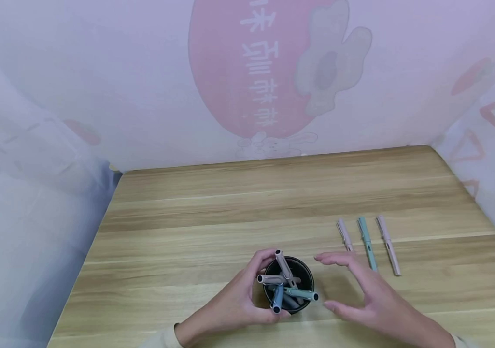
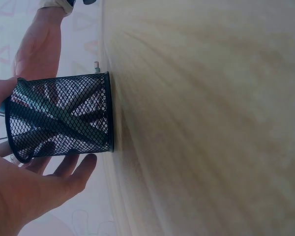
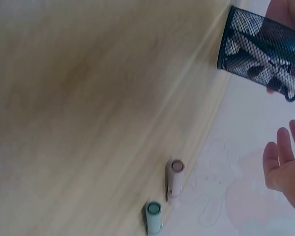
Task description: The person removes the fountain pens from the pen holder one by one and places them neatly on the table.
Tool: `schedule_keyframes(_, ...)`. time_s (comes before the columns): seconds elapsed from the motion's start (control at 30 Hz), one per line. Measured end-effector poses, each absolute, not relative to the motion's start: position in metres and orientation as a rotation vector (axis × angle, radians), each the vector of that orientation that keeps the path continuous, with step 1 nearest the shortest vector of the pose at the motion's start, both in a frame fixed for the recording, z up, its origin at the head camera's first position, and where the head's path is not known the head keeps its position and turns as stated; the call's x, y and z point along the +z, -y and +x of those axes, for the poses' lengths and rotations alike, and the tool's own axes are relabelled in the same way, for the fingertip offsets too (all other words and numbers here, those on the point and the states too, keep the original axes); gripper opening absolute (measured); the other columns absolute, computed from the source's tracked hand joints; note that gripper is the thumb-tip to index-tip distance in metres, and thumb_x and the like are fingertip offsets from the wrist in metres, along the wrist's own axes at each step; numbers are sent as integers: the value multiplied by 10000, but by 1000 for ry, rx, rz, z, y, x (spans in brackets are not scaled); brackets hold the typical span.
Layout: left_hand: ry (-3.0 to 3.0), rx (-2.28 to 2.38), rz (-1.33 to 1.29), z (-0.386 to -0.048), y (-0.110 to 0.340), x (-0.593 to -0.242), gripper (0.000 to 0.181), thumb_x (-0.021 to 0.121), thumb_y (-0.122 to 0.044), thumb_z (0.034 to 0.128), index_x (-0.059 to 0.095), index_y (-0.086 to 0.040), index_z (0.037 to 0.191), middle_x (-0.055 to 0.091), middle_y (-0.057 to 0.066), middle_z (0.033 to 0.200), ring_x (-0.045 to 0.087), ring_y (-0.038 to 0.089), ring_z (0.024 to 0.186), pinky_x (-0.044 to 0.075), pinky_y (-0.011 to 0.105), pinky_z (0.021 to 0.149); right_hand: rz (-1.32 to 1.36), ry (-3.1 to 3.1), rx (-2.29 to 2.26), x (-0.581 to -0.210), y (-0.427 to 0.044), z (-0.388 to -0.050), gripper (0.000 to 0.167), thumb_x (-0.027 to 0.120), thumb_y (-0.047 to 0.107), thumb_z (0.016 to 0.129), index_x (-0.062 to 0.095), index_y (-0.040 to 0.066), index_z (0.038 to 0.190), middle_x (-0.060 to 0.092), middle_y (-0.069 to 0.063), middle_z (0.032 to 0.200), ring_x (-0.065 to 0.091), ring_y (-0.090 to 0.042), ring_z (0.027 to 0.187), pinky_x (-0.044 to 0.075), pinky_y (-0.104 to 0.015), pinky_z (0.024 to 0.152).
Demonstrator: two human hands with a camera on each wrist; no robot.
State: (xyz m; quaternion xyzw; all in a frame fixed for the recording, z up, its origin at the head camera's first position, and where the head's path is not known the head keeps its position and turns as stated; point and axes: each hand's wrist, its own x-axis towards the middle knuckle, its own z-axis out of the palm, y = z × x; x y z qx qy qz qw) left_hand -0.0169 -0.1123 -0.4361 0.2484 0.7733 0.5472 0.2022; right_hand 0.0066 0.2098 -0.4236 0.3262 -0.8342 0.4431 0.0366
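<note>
A black mesh pen holder (image 1: 312, 276) stands upright on the table, with several capped pens in lilac, blue and teal leaning out over its rim. My left hand (image 1: 236, 295) holds it from the left, thumb on the near side and fingers round the far side; the left wrist view shows the mesh wall (image 2: 61, 118) between thumb and fingers. To the right of the holder, my right hand (image 1: 375, 297) is apart from it, fingers and thumb spread with nothing between them. The right wrist view also shows this gap between the right hand (image 3: 290, 167) and the holder.
Beyond my right hand lie a short-looking lilac pen (image 1: 345, 235), a teal pen (image 1: 367, 244) and another lilac pen (image 1: 388, 246), roughly parallel. The hand partly hides the first two. A printed curtain (image 1: 156, 96) hangs behind the wooden table (image 1: 186, 208).
</note>
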Motion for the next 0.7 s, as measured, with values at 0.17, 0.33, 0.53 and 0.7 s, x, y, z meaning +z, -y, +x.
schedule_keyframes(0.17, -2142, 1547, 751, -18, 112, -435, 941, 950, -370, 872, 351, -414, 1597, 591, -127, 1533, 541, 184, 1402, 328, 601, 1213, 1018, 2598, 1313, -425, -204, 11, 611, 931, 187, 898, 609, 267, 1410, 542, 33, 1555, 500, -196, 1425, 372, -248, 1167)
schedule_keyframes(0.33, -2119, 1564, 778, -18, 111, -434, 930, 948, -333, 877, 355, -407, 1589, 592, -141, 1538, 542, 155, 1405, 304, 615, 1222, 1019, 2599, 1322, -428, -197, 13, 514, 923, 197, 914, 654, 296, 1341, 537, 22, 1534, 537, -199, 1377, 432, -277, 1129)
schedule_keyframes(0.53, -2112, 1578, 810, -18, 110, -437, 953, 954, -243, 856, 360, -368, 1591, 579, -124, 1558, 543, 166, 1418, 299, 602, 1233, 1021, 2533, 1313, -432, -188, 13, 427, 900, 206, 941, 702, 285, 1311, 561, -17, 1502, 603, -189, 1283, 447, -218, 1085)
schedule_keyframes(0.7, -2119, 1572, 816, -18, 110, -436, 919, 943, -301, 878, 367, -337, 1594, 577, -124, 1560, 534, 160, 1426, 305, 594, 1234, 1036, 2403, 1374, -438, -181, 11, 359, 884, 176, 955, 732, 285, 1261, 575, -83, 1466, 616, -140, 1139, 470, -200, 1018)
